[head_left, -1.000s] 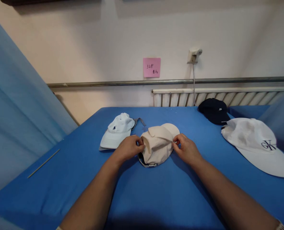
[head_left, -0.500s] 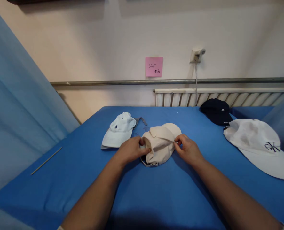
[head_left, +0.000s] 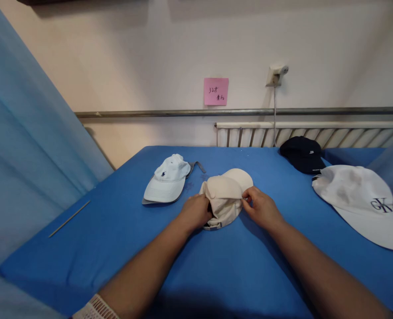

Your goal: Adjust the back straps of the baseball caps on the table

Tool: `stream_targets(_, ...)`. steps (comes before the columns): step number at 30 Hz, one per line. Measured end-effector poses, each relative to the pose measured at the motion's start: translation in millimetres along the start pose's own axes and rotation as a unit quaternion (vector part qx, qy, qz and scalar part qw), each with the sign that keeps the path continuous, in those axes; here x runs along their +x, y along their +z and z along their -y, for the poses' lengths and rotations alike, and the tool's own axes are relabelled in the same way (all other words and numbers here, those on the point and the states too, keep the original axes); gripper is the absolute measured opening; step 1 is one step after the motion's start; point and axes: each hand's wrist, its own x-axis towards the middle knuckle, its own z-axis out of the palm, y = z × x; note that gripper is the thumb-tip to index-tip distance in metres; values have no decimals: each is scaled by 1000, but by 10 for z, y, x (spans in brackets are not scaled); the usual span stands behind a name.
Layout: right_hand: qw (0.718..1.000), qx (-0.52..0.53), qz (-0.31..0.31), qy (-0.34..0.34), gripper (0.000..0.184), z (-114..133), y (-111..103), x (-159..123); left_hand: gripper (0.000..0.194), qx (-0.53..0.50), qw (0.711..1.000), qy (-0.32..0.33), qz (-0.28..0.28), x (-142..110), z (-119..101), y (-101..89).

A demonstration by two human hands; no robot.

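Pinching the beige cap [head_left: 223,188] beside its brim with narrowed fingers of the right hand [head_left: 263,207]; tucking the left hand [head_left: 194,212] into its opening, with hidden fingers, impossible to tell whether gripping. Resting on blue cloth [head_left: 216,261], near the pale-blue cap [head_left: 170,175].

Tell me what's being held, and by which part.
The right hand pinches the beige cap beside its brim; the left hand is partly inside, its grip hidden.
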Motion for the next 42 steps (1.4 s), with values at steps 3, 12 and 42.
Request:
stream_targets(3,1000,6,0,2,6,3,-4,0,26,22,999,42,-1,2,-19,2)
stream_targets(12,1000,9,-9,12,6,13,-17,5,24,14,1000,4,-26,-8,150,-52)
stream_targets(42,993,-13,-94,65,10,-71,-136,31,22,-272,947,83,-151,1,358,-287)
